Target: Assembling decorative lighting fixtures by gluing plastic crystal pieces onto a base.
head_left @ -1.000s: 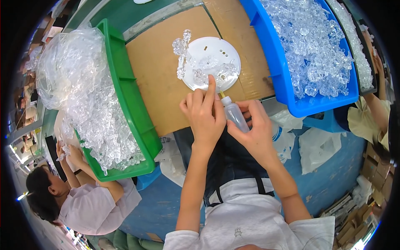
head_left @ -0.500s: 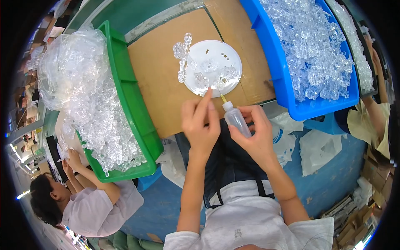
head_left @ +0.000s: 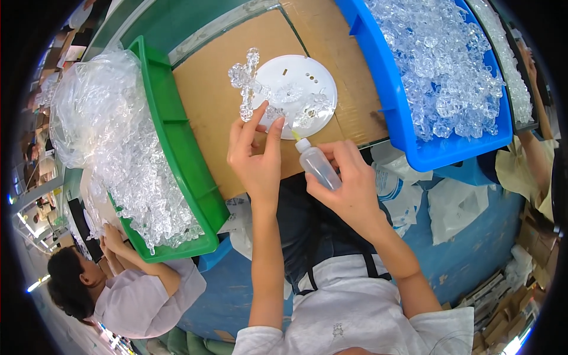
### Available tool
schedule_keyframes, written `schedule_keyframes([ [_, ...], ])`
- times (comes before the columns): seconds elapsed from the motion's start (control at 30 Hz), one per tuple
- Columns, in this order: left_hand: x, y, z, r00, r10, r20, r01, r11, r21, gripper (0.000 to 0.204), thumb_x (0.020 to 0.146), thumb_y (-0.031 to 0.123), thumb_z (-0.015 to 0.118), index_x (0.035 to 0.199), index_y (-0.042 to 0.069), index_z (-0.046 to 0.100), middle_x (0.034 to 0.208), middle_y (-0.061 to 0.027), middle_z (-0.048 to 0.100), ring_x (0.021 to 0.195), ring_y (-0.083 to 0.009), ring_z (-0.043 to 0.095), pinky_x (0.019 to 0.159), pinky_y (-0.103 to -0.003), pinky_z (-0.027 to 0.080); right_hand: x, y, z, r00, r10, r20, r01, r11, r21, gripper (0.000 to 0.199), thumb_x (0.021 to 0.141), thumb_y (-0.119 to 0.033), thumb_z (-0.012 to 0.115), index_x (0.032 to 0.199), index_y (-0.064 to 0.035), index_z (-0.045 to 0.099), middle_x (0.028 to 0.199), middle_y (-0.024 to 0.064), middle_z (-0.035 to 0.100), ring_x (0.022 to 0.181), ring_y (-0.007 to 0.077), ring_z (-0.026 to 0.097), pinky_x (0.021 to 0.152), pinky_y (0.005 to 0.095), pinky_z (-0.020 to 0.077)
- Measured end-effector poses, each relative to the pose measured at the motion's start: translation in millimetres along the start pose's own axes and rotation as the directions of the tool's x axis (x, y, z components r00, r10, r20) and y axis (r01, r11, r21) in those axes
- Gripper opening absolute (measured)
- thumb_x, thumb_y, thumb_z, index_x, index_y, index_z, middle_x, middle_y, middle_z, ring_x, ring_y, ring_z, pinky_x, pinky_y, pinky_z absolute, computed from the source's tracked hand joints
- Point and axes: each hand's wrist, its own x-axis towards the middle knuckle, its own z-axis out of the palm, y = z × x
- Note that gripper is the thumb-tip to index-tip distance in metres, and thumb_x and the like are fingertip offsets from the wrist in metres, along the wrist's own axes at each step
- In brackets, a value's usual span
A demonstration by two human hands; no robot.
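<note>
Hands [head_left: 351, 184], held bottle [head_left: 318, 166], clear piece [head_left: 273, 113] apparently touched

The translucent squeeze bottle [head_left: 319, 168] sits tilted in the fingers of the right hand [head_left: 354, 188], its white cap [head_left: 302, 145] and thin yellow tip [head_left: 296, 135] slanting away from that grip toward the white disc [head_left: 296, 65]. Round, with a slot and small holes, the disc lies just beyond both hands, bearing clear faceted pieces [head_left: 318, 104]. One small clear piece [head_left: 274, 112] is between the left hand's [head_left: 257, 157] thumb and index finger; beyond these, a cross-shaped clear cluster [head_left: 245, 80] meets the disc's edge.
</note>
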Motion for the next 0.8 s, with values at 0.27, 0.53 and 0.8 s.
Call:
schedule_keyframes([
  [0.27,-0.1,-0.6,1.3,1.0,-0.021,-0.008,0.021,1.0,-0.022,0.032,0.074,0.012,0.076,0.105,0.008,0.07,0.083,-0.0014,0.056,0.07,-0.009,0.049,0.054,-0.023,0.033,0.8,2.2,0.1,1.0,-0.009,0.002,0.009,1.0,-0.002,0.031,0.069,-0.008,0.07,0.097,-0.0004,0.058,0.087,0.0113,0.057,0.07,0.0238,0.062,0.062,0.0328,0.0512],
  [0.53,0.5,1.4,-1.6,0.999,-0.04,0.008,0.04,0.999,0.016,0.032,0.074,0.014,0.076,0.105,0.008,0.07,0.083,-0.0014,0.055,0.071,-0.0103,0.049,0.056,-0.024,0.033,1.1,2.1,-0.5,1.0,-0.014,0.012,0.015,1.0,-0.013,0.03,0.07,-0.007,0.069,0.097,-0.0001,0.058,0.088,0.0118,0.057,0.07,0.0244,0.062,0.062,0.0333,0.0513],
  [0.8,1.0,1.1,-0.5,1.0,-0.029,0.007,0.029,0.999,0.024,0.032,0.074,0.016,0.076,0.104,0.008,0.07,0.082,-0.0015,0.055,0.073,-0.0111,0.049,0.058,-0.025,0.034,1.6,2.0,-1.4,1.0,-0.009,0.012,0.009,1.0,-0.018,0.031,0.069,-0.006,0.069,0.097,-0.0004,0.058,0.088,0.0116,0.057,0.071,0.0244,0.063,0.063,0.0332,0.0514],
])
